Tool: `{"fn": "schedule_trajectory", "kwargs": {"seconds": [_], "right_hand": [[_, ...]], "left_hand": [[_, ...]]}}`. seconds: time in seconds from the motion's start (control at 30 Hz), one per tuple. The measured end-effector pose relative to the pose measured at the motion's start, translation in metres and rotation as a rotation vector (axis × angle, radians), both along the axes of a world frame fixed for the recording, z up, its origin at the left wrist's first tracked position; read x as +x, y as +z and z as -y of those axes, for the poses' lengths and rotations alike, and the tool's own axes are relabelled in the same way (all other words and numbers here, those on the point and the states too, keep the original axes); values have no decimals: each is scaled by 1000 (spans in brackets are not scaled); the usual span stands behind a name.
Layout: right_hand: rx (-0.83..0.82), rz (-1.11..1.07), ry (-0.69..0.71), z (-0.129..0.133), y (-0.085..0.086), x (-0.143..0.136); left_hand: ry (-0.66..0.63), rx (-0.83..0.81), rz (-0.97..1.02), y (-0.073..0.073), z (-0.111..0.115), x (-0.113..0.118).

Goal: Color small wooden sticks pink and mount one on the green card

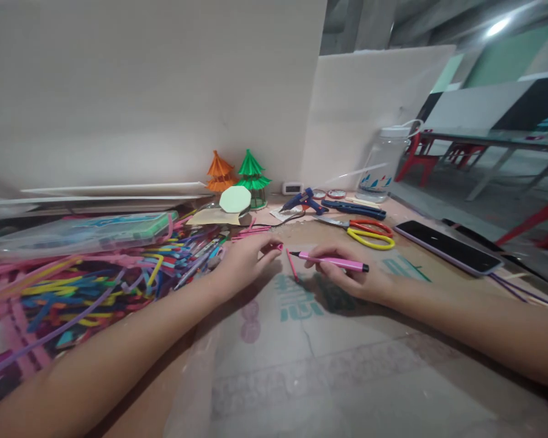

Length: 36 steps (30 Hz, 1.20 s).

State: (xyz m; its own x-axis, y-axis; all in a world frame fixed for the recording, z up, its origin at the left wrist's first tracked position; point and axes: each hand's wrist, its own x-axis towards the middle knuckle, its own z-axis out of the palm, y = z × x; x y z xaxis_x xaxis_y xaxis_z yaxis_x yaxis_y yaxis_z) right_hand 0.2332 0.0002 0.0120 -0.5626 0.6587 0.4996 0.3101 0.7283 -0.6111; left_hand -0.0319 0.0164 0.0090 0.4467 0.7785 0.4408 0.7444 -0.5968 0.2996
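My right hand (pixel 347 271) is closed round a pink marker pen (pixel 342 262) with a black end, its dark tip pointing left. The fingers of my left hand (pixel 244 261) pinch a small pink piece (pixel 280 247), just left of the pen tip and apart from it. Between the hands a short pink stick (pixel 293 265) lies on the plastic sheet (pixel 274 365) that covers the table. Behind my left hand are several more pink sticks (pixel 254 230).
Colourful strips (pixel 86 292) pile up at left beside a clear plastic case (pixel 95 234). Orange (pixel 219 173) and green (pixel 251 173) pagoda models stand behind. A glue gun (pixel 305 201), scissors (pixel 369 234), blue cutter (pixel 354 209), phone (pixel 447 246) and water bottle (pixel 381 164) are at right.
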Motion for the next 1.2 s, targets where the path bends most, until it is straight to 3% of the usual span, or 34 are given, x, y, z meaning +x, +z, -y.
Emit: {"fn": "schedule_trajectory", "kwargs": {"seconds": [0.1, 0.2, 0.4, 0.6, 0.83, 0.93, 1.07, 1.17, 1.2], "right_hand": [[-26, -2, -19, 1, -4, -1], [-18, -7, -21, -1, -6, -2], [52, 45, -39, -7, -7, -4], [108, 60, 24, -4, -2, -5], [164, 42, 51, -8, -5, -7], [187, 28, 6, -12, 8, -4], [351, 58, -58, -21, 36, 2], [392, 197, 36, -30, 55, -16], [400, 265, 4, -32, 62, -30]], "left_hand": [[-131, -19, 133, -12, 8, 8], [-152, -33, 147, -18, 10, 9], [-217, 16, 117, -13, 12, 10], [-145, 27, 128, -12, 22, 15], [-179, -48, 103, -17, 23, 22], [-181, -45, 102, -9, 21, 23], [-152, 60, 75, -8, 13, 20], [-175, 87, -28, -15, 5, 18], [-181, 88, -34, -17, 2, 18]]}}
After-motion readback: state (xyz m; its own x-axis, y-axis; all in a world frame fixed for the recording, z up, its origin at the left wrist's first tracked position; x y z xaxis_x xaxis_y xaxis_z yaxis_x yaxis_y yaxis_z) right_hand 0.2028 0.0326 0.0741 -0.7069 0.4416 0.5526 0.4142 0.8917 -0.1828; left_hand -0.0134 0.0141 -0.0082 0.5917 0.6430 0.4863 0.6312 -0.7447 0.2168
